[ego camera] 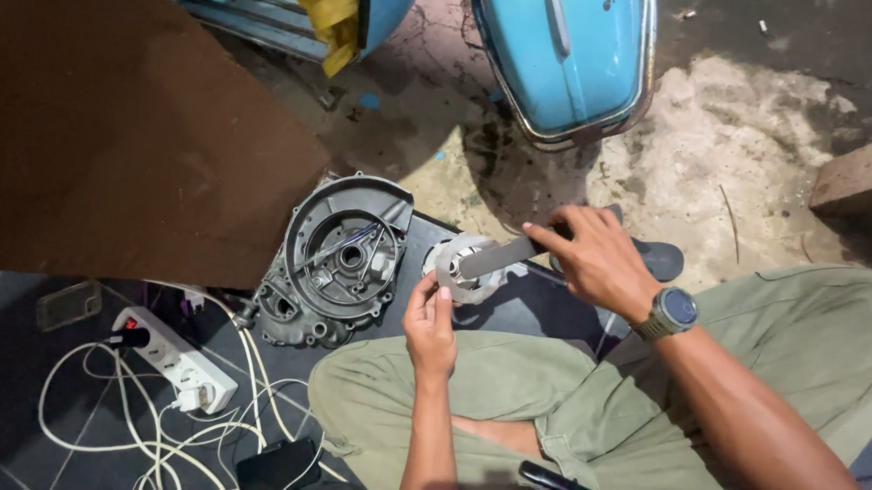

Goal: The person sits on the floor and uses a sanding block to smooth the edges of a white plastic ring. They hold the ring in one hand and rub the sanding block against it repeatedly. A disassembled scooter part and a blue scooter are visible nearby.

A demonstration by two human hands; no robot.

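The floor at the left is dark tile, and farther back it gives way to rough, stained concrete. A large brown board covers the upper left corner of the view. Below it, on the tiles, a white power strip lies among loops of white cable, with a clear flat case just beyond it. A dark phone rests near the bottom edge.

Toward the middle, a grey metal engine cover lies open side up at the left end of a black mat, its round cavity facing the camera. Behind it stand pale blue scooter body panels, one with a chrome rim, and a yellow rag hangs beside them.

The left hand rises from the person's lap, thumb and fingertips pinched on the lower edge of a small round finned metal part, held just above the mat and right of the engine cover. A flat grey tool lies across that part, its long axis running from lower left to upper right, the blade end pointing left over the part. The right hand, wearing a wristwatch, is clamped around the tool's handle, index finger stretched along it. Olive trousers fill the lower right, and a brick sits at the right edge.
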